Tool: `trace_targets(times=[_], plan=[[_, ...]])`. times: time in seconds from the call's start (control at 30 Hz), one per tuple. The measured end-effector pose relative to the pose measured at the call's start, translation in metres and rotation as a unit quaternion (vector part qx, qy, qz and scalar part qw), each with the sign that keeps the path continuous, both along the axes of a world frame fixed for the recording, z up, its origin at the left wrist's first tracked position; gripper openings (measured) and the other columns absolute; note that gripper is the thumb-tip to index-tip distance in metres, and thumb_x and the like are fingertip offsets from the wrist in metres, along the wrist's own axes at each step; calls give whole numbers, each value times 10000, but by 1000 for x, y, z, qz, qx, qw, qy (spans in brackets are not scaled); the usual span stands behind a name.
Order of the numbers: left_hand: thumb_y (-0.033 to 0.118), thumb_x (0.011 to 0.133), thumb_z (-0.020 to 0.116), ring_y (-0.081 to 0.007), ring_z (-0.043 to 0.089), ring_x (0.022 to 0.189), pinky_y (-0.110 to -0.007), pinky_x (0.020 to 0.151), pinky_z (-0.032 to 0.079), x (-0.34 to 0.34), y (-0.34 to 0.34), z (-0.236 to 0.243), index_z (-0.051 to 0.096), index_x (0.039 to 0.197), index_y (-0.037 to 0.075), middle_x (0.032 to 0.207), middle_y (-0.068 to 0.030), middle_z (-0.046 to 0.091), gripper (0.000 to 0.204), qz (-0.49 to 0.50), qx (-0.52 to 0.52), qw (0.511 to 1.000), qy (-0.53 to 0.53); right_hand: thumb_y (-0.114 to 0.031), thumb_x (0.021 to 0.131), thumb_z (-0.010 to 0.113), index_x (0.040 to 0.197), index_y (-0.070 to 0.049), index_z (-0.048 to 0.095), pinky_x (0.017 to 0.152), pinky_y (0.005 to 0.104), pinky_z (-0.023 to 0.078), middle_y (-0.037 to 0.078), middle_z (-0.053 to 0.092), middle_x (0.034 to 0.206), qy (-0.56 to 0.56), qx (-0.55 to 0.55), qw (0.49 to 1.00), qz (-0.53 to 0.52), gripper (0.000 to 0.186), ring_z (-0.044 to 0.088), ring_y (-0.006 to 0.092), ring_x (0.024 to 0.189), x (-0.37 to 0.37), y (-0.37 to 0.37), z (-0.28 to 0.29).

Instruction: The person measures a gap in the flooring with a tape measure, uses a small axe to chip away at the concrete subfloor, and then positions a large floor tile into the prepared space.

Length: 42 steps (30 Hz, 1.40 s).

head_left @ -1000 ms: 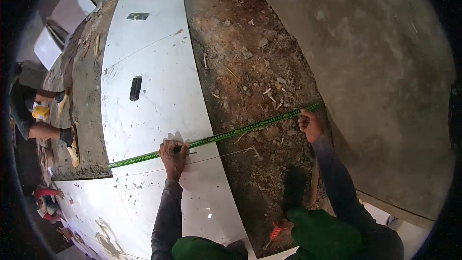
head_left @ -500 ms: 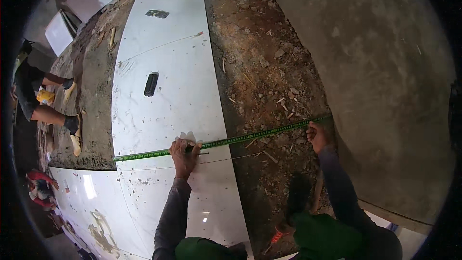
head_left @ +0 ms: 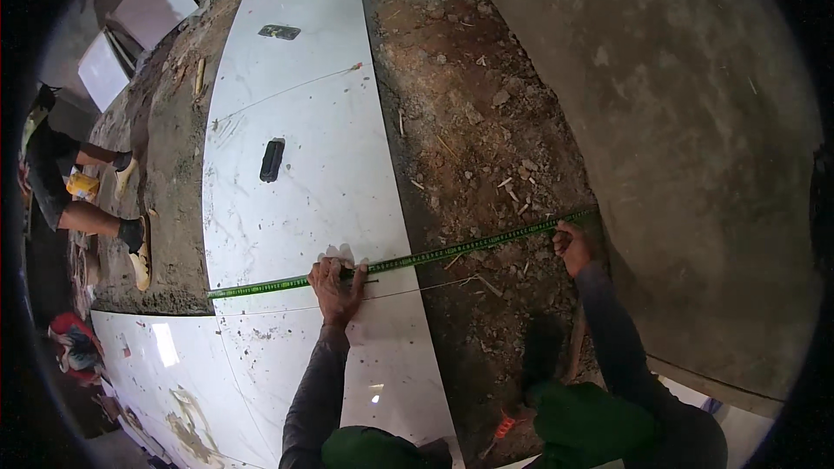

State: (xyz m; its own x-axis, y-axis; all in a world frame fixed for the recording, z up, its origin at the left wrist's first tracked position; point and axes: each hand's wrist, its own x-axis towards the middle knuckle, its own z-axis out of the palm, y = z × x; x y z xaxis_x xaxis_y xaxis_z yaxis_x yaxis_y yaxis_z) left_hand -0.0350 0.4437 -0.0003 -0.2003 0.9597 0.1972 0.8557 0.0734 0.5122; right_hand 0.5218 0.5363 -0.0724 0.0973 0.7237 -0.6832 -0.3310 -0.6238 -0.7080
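Observation:
A green tape measure blade [head_left: 478, 246] stretches across a white marbled floor tile [head_left: 321, 200] and the bare soil strip up to the wall. My left hand [head_left: 337, 293] presses down on the blade over the tile, fingers bent and closed around it. A thin dark stick-like piece [head_left: 372, 281] pokes out beside the left thumb; its other end is hidden under the hand. Close to the wall, my right hand [head_left: 573, 247] pinches the blade between thumb and curled fingers. A thin string [head_left: 417, 289] runs nearly alongside the blade, on the near side.
Rubble and soil [head_left: 486, 139] fill the strip beside the grey wall [head_left: 678, 122]. A black oblong object [head_left: 272, 161] and a dark flat piece [head_left: 280, 32] lie on the tiles. At left stands a person [head_left: 104, 221]; another in red [head_left: 76, 347] bends low. Loose tiles [head_left: 155, 4] lean behind.
My left hand has shifted slightly right and lies flatter over the blade. My right hand stays on the blade near the wall. The person in red has bent further down.

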Motion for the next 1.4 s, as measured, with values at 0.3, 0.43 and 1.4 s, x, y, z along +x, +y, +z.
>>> trace_targets(times=[0.3, 0.43, 1.4], plan=[[302, 871, 811, -313, 537, 1007, -471, 922, 380, 4, -1, -11, 617, 918, 119, 987, -76, 583, 271, 4, -7, 999, 32, -439, 1016, 687, 1398, -61, 558, 693, 392, 485, 13, 636, 882, 8, -10, 999, 36, 553, 577, 166, 772, 4, 1, 2], [304, 869, 811, -323, 534, 1006, -479, 918, 380, 5, 1, -15, 607, 917, 115, 990, -87, 576, 283, 12, -1, 997, 71, -433, 1026, 674, 1360, -59, 589, 678, 379, 495, 25, 634, 871, -4, 32, 999, 37, 508, 588, 163, 755, -4, -1, 6], [224, 999, 747, -103, 416, 619, -312, 596, 413, -76, -46, 75, 613, 889, 11, 687, -30, 518, 275, -14, -70, 997, -13, -427, 1004, 661, 1199, -16, 656, 716, 523, 552, 173, 706, 966, -608, -6, 729, 316, 454, 684, 355, 884, 6, -303, 67]])
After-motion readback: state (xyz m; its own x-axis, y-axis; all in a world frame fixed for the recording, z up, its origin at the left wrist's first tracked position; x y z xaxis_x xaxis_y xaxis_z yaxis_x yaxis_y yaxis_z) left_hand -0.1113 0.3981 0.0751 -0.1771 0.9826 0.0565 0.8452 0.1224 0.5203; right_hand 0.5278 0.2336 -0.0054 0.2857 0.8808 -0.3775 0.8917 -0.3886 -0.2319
